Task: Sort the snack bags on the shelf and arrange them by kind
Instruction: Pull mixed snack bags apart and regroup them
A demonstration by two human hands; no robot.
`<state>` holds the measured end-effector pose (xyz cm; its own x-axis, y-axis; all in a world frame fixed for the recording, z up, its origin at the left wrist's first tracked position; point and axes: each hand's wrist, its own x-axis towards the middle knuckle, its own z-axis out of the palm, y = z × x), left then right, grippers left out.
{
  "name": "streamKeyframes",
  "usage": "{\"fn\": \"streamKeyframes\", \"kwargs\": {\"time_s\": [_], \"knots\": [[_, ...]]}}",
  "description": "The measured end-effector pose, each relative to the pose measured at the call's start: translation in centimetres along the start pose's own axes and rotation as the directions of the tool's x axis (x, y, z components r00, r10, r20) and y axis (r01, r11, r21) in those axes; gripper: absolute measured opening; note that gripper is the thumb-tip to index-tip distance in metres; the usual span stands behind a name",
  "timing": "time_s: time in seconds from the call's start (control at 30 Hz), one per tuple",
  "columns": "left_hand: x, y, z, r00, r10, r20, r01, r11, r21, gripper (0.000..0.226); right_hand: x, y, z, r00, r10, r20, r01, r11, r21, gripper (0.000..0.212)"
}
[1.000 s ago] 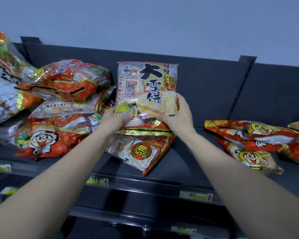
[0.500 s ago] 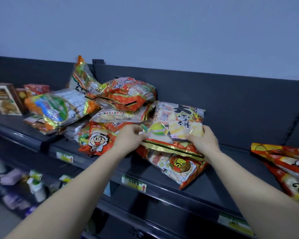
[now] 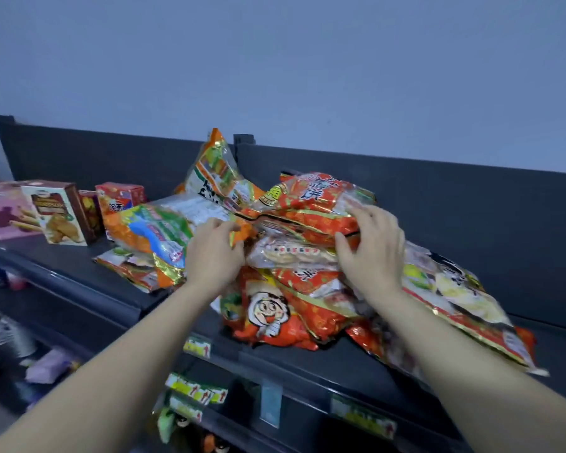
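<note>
One dark shelf (image 3: 307, 361) crosses the frame from middle left to lower right, with a back panel behind it. It has bare room at the right edge of the frame and in front of the boxes. In the centre lies one pile of snack bags (image 3: 268, 315). I count at least eight, but the overlap hides the exact number. A bag with a cartoon face reaches the front edge. Four boxes (image 3: 58, 214) stand upright together at middle left, just beside the pile.

There are two hands. The right hand (image 3: 373, 246) grasps the top red bag (image 3: 314, 204), fingers spread over it and thumb under its edge. The left hand (image 3: 214, 253) has its fingers curled at that bag's left end; I cannot tell whether they close on it. Several price labels (image 3: 196, 348) sit on the front edges.
</note>
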<state>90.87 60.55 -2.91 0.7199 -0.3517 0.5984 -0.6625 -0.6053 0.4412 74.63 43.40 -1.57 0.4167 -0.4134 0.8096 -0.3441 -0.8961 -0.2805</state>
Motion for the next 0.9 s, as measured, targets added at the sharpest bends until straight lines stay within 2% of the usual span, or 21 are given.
{"fn": "streamKeyframes", "kwargs": {"time_s": [0.07, 0.17, 0.23, 0.3, 0.4, 0.47, 0.53, 0.6, 0.67, 0.73, 0.83, 0.9], "knots": [[1.9, -3.1, -0.7, 0.995, -0.1, 0.007, 0.099, 0.99, 0.104, 0.044, 0.6, -3.3, 2.1, 0.988, -0.154, -0.013, 0.153, 0.988, -0.003, 0.039], [4.0, -7.6, -1.4, 0.941, -0.335, 0.047, 0.326, 0.935, 0.14, 0.066, 1.5, -7.4, 5.4, 0.936, -0.296, 0.191, 0.294, 0.955, 0.039, 0.043], [5.0, -10.3, -1.5, 0.861, -0.491, 0.134, 0.494, 0.87, 0.011, 0.085, 1.8, -9.6, 7.5, 0.873, -0.303, 0.382, 0.303, 0.951, 0.063, 0.052], [5.6, -12.2, -1.6, 0.802, -0.551, 0.23, 0.593, 0.778, -0.206, 0.094, 1.8, -11.2, 9.7, 0.799, -0.281, 0.531, 0.298, 0.953, 0.056, 0.064], [6.2, -13.3, -1.8, 0.787, -0.55, 0.277, 0.614, 0.66, -0.433, 0.091, 1.6, -13.0, 12.7, 0.709, -0.235, 0.665, 0.277, 0.96, 0.043, 0.078], [7.0, -13.4, -1.8, 0.804, -0.546, 0.236, 0.578, 0.621, -0.53, 0.077, 1.2, -13.6, 14.3, 0.688, -0.218, 0.693, 0.258, 0.965, 0.048, 0.087], [8.0, -13.7, -2.2, 0.824, -0.542, 0.166, 0.521, 0.609, -0.597, 0.054, 1.2, -14.5, 15.7, 0.719, -0.212, 0.662, 0.251, 0.967, 0.037, 0.095], [9.0, -13.8, -3.3, 0.811, -0.567, 0.142, 0.488, 0.523, -0.699, 0.041, 1.5, -15.3, 16.5, 0.788, -0.226, 0.573, 0.255, 0.967, 0.031, 0.096], [10.2, -14.0, -4.7, 0.809, -0.573, 0.13, 0.449, 0.461, -0.766, 0.039, 2.2, -16.5, 16.8, 0.874, -0.292, 0.389, 0.312, 0.95, 0.012, 0.094], [10.9, -13.7, -6.5, 0.849, -0.514, 0.126, 0.388, 0.443, -0.809, 0.039, 3.1, -17.7, 16.9, 0.928, -0.337, 0.159, 0.342, 0.94, -0.002, 0.093], [11.7, -12.1, -8.9, 0.928, -0.366, 0.065, 0.242, 0.463, -0.852, 0.035, 5.6, -19.1, 16.0, 0.917, -0.394, -0.057, 0.392, 0.919, -0.05, 0.087], [12.4, -10.4, -10.0, 0.956, -0.294, 0.014, 0.132, 0.383, -0.914, 0.035, 7.7, -19.0, 15.1, 0.918, -0.359, -0.17, 0.361, 0.932, -0.02, 0.074]]}}
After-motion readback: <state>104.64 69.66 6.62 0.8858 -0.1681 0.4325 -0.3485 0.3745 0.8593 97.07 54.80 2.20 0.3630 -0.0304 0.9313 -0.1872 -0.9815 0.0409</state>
